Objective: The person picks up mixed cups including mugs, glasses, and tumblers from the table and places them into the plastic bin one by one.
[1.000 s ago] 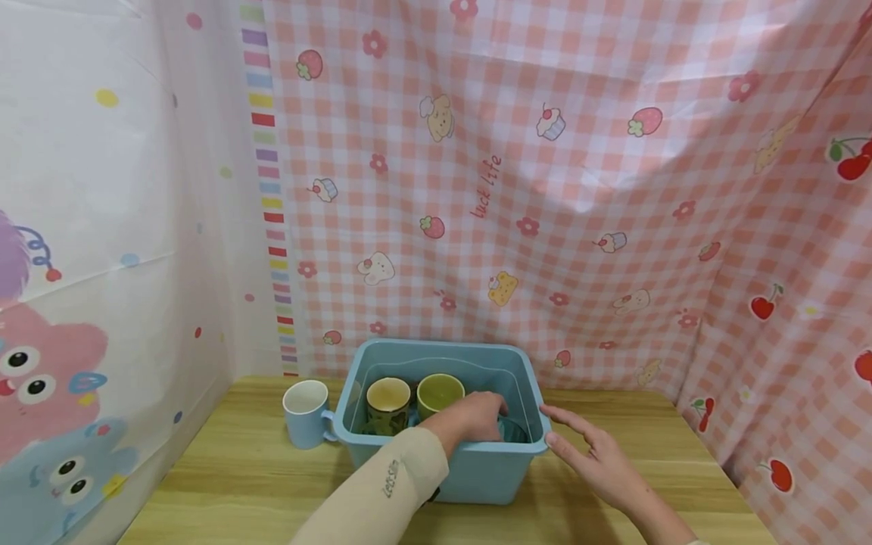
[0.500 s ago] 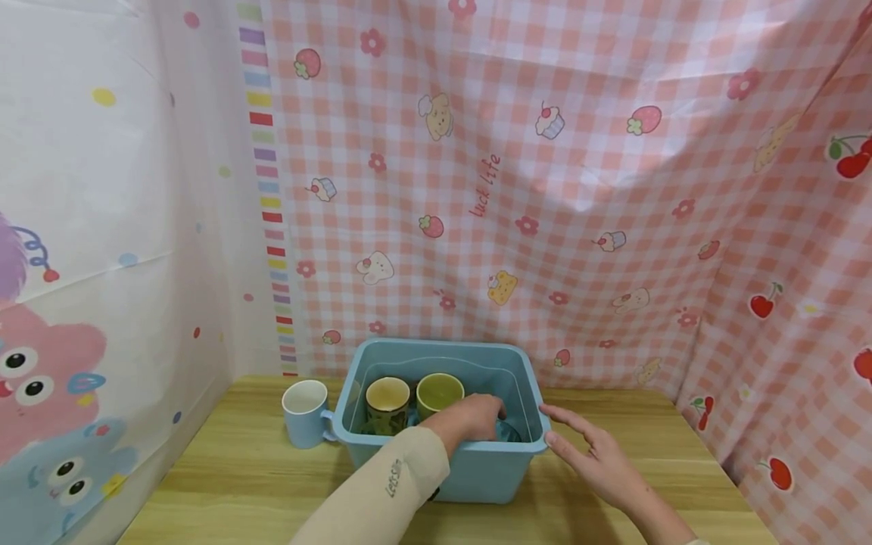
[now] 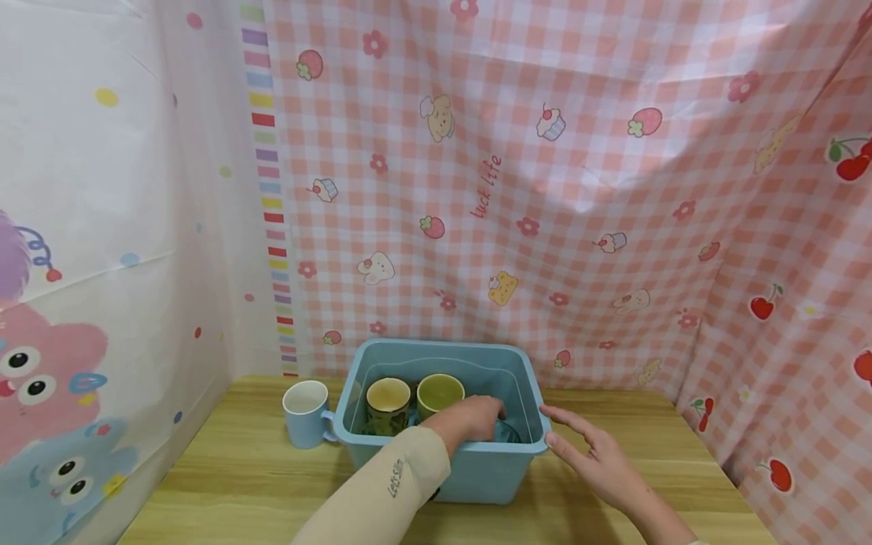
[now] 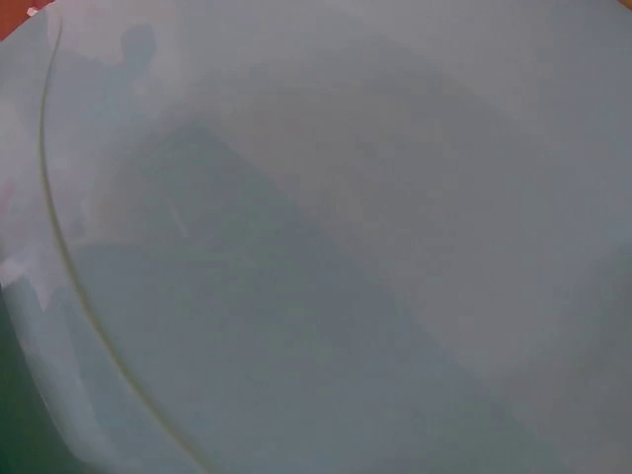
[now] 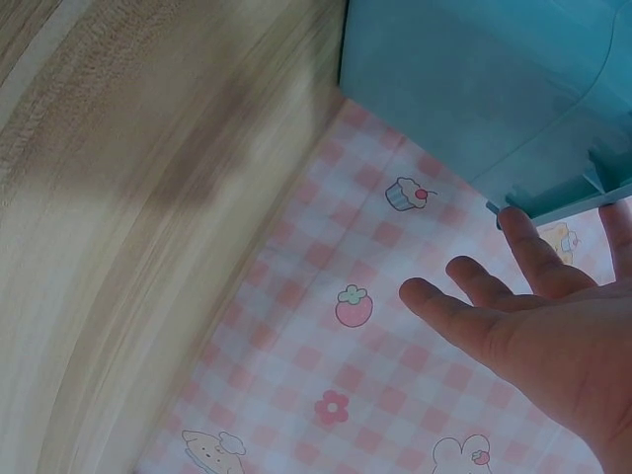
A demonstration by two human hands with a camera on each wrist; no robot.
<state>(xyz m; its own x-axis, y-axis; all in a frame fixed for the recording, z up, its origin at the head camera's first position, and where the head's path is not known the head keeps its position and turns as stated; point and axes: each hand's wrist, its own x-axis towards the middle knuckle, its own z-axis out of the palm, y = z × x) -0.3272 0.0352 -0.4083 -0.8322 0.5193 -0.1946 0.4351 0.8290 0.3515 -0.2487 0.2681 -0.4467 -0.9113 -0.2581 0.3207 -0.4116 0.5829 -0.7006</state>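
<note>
My left hand [image 3: 477, 416] reaches over the near rim into a light blue plastic bin [image 3: 477, 473], its fingers pointing down and mostly hidden. Right beside it, low in the bin, shows part of a teal, glassy, rounded thing [image 3: 507, 432]; I cannot tell whether the fingers grip it. Two cups stand further left in the bin, a patterned one with a tan inside [image 3: 388, 409] and a green one [image 3: 440, 392]. My right hand [image 5: 553, 326] has its fingers spread, with fingertips at the bin's right rim. Only a smooth bluish wall [image 4: 326, 247] fills the left wrist view.
A pale blue mug [image 3: 306, 415] stands on the wooden table [image 3: 225, 469] left of the bin, its handle close against the bin's side. A pink checked cloth [image 3: 490, 189] hangs behind the table, and a white printed cloth [image 3: 136, 227] hangs at the left.
Beside my left hand the teal thing has shifted slightly left and lower, and less of it shows. My right hand stays at the rim.
</note>
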